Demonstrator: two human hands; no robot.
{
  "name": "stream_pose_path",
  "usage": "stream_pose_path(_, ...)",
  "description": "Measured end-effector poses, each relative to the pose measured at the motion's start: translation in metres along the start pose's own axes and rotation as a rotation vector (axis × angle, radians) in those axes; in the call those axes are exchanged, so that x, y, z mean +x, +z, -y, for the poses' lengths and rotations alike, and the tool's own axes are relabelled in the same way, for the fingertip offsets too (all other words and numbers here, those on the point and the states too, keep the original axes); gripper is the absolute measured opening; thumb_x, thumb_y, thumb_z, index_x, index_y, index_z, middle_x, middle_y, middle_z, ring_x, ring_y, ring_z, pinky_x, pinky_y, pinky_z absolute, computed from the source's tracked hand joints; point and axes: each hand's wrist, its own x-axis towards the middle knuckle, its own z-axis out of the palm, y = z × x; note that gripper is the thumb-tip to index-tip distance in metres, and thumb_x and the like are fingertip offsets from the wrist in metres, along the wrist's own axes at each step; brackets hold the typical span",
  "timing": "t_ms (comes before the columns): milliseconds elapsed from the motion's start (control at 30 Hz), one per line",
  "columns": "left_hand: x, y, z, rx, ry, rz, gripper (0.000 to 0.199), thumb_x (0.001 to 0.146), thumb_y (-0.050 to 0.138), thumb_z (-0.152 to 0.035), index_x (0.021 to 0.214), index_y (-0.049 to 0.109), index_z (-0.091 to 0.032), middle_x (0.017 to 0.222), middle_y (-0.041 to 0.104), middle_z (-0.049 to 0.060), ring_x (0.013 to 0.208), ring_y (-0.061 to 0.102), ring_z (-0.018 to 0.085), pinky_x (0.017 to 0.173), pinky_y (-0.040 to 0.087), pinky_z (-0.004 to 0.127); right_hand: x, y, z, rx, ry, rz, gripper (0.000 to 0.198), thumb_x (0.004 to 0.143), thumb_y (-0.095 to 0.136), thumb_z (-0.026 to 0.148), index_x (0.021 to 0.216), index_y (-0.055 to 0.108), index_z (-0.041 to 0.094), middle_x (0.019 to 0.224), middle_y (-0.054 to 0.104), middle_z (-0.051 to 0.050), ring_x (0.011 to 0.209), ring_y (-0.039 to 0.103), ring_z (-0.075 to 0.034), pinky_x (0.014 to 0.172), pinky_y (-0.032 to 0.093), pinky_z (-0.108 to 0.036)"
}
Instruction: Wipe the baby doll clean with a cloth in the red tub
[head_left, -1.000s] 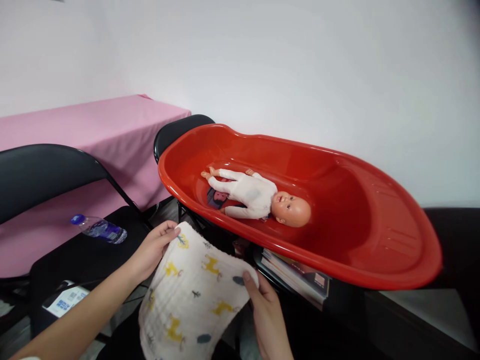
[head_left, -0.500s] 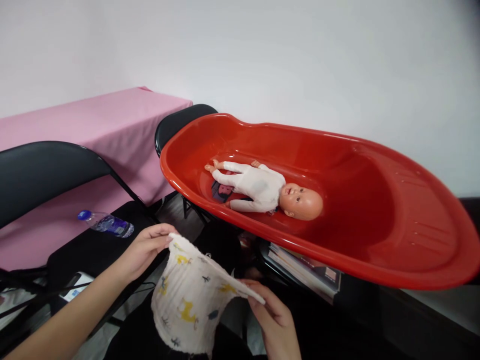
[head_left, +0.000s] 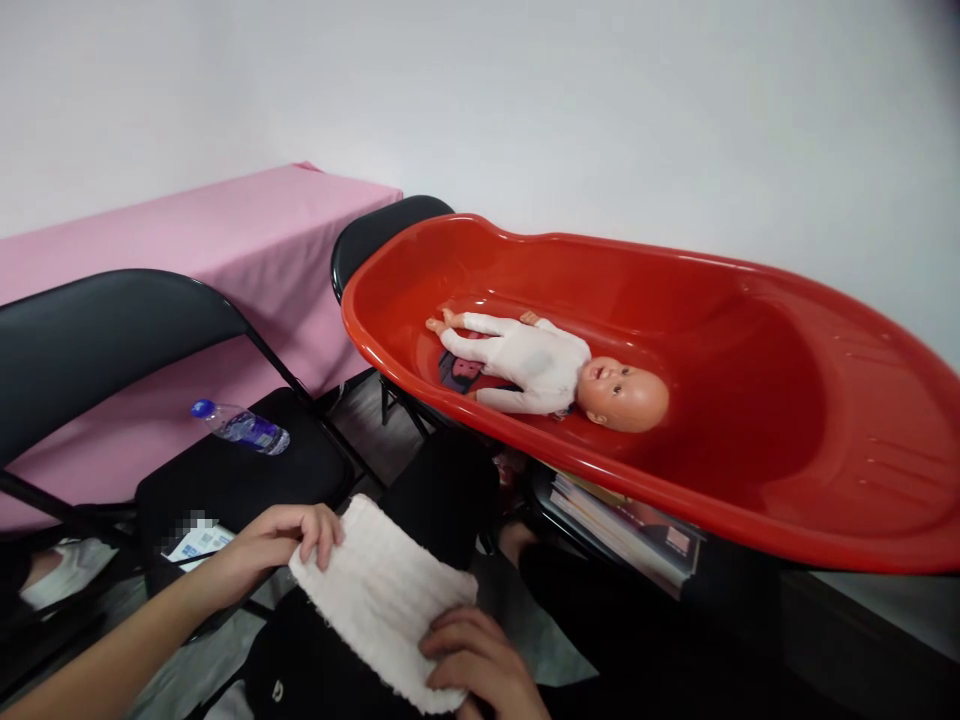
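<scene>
Both hands press a folded white cloth flat on the lap: left hand pinches its far corner, right hand curls closed over the near edge. Folding appears nearly done; next, likely a firm lift toward the doll in the red tub, ahead of the right hand.

Red tub cut at right edge; right hand cropped below; paper blurred.
</scene>
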Motion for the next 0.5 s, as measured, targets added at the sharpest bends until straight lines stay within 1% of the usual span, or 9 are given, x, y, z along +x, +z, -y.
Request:
stream_pose_path(100, 0.003, -0.003, 0.004, 0.239, 0.082, 0.069, 0.021, 0.091, 0.061, -0.014, 0.071, 0.063, -0.020, 0.082, 0.075, 0.006, 0.103, 0.065, 0.024, 0.096, 0.049, 0.037, 0.001, 0.000, 0.002, -0.131, 0.053, 0.085, 0.027, 0.083, 0.058, 0.010, 0.102, 0.069, 0.026, 0.108, 0.077, -0.002, 0.103, 0.070, -0.021, 0.091, 0.057, -0.035)
stream_pose_path(133, 0.004, -0.003, 0.004, 0.322, 0.108, 0.085, 0.025, 0.092, 0.058, -0.011, 0.070, 0.063, -0.021, 0.083, 0.075, 0.005, 0.101, 0.066, 0.023, 0.096, 0.050, 0.037, 0.002, -0.001, 0.003, -0.167, 0.080, 0.101, 0.020, 0.085, 0.062, 0.013, 0.100, 0.068, 0.025, 0.107, 0.077, -0.002, 0.102, 0.070, -0.021, 0.090, 0.056, -0.035)
stream_pose_path(200, 0.007, -0.001, 0.005, 0.458, 0.147, 0.093, 0.031, 0.092, 0.052, -0.006, 0.067, 0.062, -0.021, 0.083, 0.074, 0.004, 0.099, 0.067, 0.021, 0.096, 0.051, 0.035, 0.004, -0.004, 0.005, -0.232, 0.115, 0.083, 0.004, 0.092, 0.068, 0.026, 0.093, 0.064, 0.025, 0.100, 0.076, -0.001, 0.098, 0.069, -0.021, 0.086, 0.055, -0.034)
stream_pose_path(267, 0.009, 0.003, 0.006, 0.540, 0.183, 0.072, 0.032, 0.091, 0.050, -0.003, 0.067, 0.062, -0.021, 0.084, 0.073, 0.004, 0.096, 0.068, 0.019, 0.093, 0.053, 0.033, 0.006, -0.005, 0.006, -0.279, 0.104, 0.033, 0.024, 0.099, 0.065, 0.041, 0.084, 0.060, 0.023, 0.093, 0.074, 0.000, 0.092, 0.069, -0.020, 0.079, 0.053, -0.032)
stream_pose_path(300, 0.009, 0.005, 0.007, 0.573, 0.195, 0.045, 0.032, 0.092, 0.049, -0.003, 0.070, 0.064, -0.021, 0.086, 0.074, 0.003, 0.095, 0.068, 0.018, 0.090, 0.054, 0.031, 0.006, -0.005, 0.006, -0.300, 0.096, 0.008, 0.030, 0.101, 0.062, 0.045, 0.082, 0.058, 0.023, 0.090, 0.073, 0.000, 0.089, 0.069, -0.019, 0.077, 0.052, -0.031)
stream_pose_path(367, 0.008, 0.011, 0.010, 0.656, 0.217, -0.061, 0.030, 0.095, 0.048, -0.005, 0.083, 0.071, -0.022, 0.095, 0.075, 0.003, 0.097, 0.070, 0.017, 0.088, 0.056, 0.027, 0.005, -0.001, 0.005, -0.349, 0.107, -0.031, 0.027, 0.103, 0.060, 0.043, 0.084, 0.058, 0.023, 0.087, 0.072, 0.000, 0.084, 0.068, -0.018, 0.074, 0.052, -0.031)
stream_pose_path(400, 0.006, 0.015, 0.011, 0.706, 0.228, -0.137, 0.030, 0.098, 0.048, -0.008, 0.093, 0.073, -0.023, 0.103, 0.076, 0.004, 0.102, 0.071, 0.016, 0.091, 0.057, 0.027, 0.004, 0.003, 0.004, -0.379, 0.128, -0.058, 0.021, 0.103, 0.061, 0.038, 0.087, 0.060, 0.023, 0.087, 0.071, -0.001, 0.083, 0.068, -0.018, 0.074, 0.053, -0.031)
stream_pose_path(467, 0.002, 0.027, 0.015, 0.803, 0.252, -0.273, 0.029, 0.102, 0.051, -0.014, 0.114, 0.074, -0.028, 0.125, 0.074, 0.004, 0.119, 0.069, 0.017, 0.105, 0.055, 0.027, 0.001, 0.014, 0.003, -0.450, 0.187, -0.148, 0.005, 0.100, 0.061, 0.024, 0.096, 0.063, 0.024, 0.092, 0.072, -0.003, 0.086, 0.068, -0.018, 0.076, 0.056, -0.031)
stream_pose_path(500, -0.001, 0.034, 0.017, 0.845, 0.267, -0.315, 0.032, 0.103, 0.052, -0.018, 0.126, 0.071, -0.030, 0.137, 0.071, 0.003, 0.129, 0.066, 0.018, 0.113, 0.052, 0.029, 0.000, 0.022, 0.003, -0.483, 0.209, -0.208, 0.007, 0.099, 0.060, 0.019, 0.101, 0.065, 0.024, 0.098, 0.072, -0.004, 0.090, 0.069, -0.019, 0.079, 0.057, -0.032)
